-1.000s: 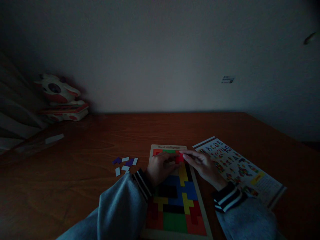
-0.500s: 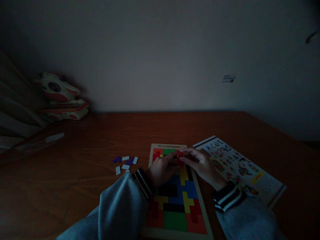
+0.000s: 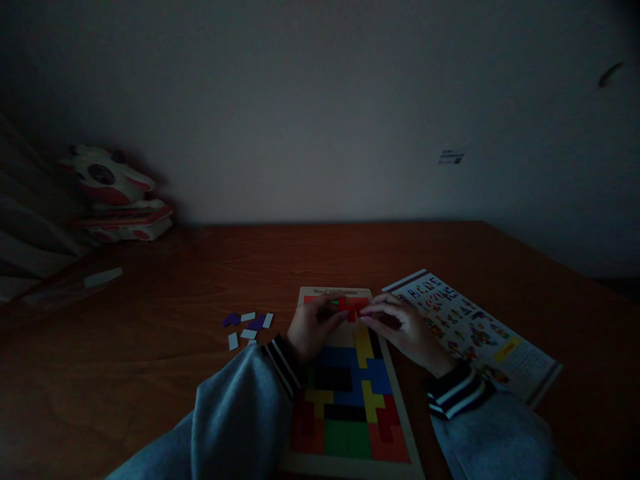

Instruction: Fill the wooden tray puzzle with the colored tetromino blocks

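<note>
A wooden puzzle board lies lengthwise in front of me, with red, green, yellow, blue, black and orange pieces in it. Over its upper left part is my left hand, thumb and fingers apart and bent, near a red piece. My right hand comes in over the board's upper right edge, its thumb and fingertips close together at the right side of that red piece. Bare wood shows below the hands, beside a yellow piece. The dim light blurs the fingertips.
Several white and purple pieces lie left of the board. A printed picture sheet lies to its right, partly beneath my right sleeve. A toy stands at the table's back left, near a curtain.
The red piece that was between my hands above the board is now down at the board's upper part. My left hand has moved left, and its fingers have opened. The view has shifted slightly.
</note>
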A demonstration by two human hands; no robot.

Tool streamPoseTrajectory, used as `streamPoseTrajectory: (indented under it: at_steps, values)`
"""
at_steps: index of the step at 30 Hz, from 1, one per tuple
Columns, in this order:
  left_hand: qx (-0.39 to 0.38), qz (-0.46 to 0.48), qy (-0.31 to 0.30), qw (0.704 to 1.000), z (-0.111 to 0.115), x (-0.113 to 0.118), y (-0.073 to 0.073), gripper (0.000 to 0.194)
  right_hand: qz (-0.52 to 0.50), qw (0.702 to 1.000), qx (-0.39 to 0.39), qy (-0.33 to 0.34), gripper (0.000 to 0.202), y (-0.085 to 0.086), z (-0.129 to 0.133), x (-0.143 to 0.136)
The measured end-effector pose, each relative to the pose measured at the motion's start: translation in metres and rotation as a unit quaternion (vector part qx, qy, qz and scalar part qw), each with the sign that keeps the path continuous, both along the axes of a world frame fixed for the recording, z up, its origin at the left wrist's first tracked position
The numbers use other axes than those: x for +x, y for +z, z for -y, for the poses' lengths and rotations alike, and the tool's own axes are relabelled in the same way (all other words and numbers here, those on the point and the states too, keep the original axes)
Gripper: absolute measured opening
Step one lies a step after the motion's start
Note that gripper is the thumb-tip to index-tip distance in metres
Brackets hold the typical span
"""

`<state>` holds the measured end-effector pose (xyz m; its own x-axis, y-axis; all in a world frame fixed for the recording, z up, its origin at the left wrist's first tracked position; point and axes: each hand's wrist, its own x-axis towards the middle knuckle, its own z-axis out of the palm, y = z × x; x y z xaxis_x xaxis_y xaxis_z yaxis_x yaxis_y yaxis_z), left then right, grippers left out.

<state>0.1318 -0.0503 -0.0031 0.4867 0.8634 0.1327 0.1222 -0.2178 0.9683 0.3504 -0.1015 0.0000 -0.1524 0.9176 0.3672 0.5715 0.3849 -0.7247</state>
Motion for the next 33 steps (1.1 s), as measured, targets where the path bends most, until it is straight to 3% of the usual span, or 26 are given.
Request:
streamPoseTrajectory:
  at_steps: [3, 9, 15, 21, 24, 27, 30, 33]
  values:
    - [0.003, -0.014, 0.021, 1.0, -0.001, 0.0, 0.001, 0.043, 0.08, 0.996, 0.018, 0.018, 0.018, -0.003, 0.006, 0.006]
    - [0.013, -0.021, 0.024, 0.999, 0.0, 0.001, 0.002, 0.041, 0.126, 0.992, 0.02, 0.005, 0.028, -0.006, 0.015, 0.007]
    - [0.029, -0.01, 0.014, 0.999, 0.001, 0.001, 0.002, 0.048, 0.104, 0.994, -0.02, -0.007, 0.026, -0.007, 0.014, 0.006]
    - [0.017, -0.002, 0.014, 1.0, 0.003, 0.001, 0.004, 0.043, 0.04, 0.999, -0.033, -0.011, 0.031, -0.008, 0.014, 0.004]
    - [0.022, -0.007, 0.019, 1.0, 0.002, 0.0, 0.004, 0.044, -0.004, 0.997, -0.077, -0.019, 0.026, -0.005, 0.015, 0.003]
    - [0.119, -0.071, 0.044, 0.989, 0.0, -0.003, 0.006, 0.039, -0.084, 0.989, -0.108, -0.052, 0.025, -0.004, 0.012, 0.005]
    - [0.257, -0.174, 0.044, 0.949, -0.004, -0.003, 0.008, 0.028, -0.19, 0.97, -0.091, -0.119, 0.033, -0.007, 0.005, 0.011]
    - [0.314, -0.253, 0.029, 0.915, -0.008, 0.003, 0.007, 0.027, -0.258, 0.948, -0.07, -0.174, 0.039, -0.012, -0.002, 0.015]
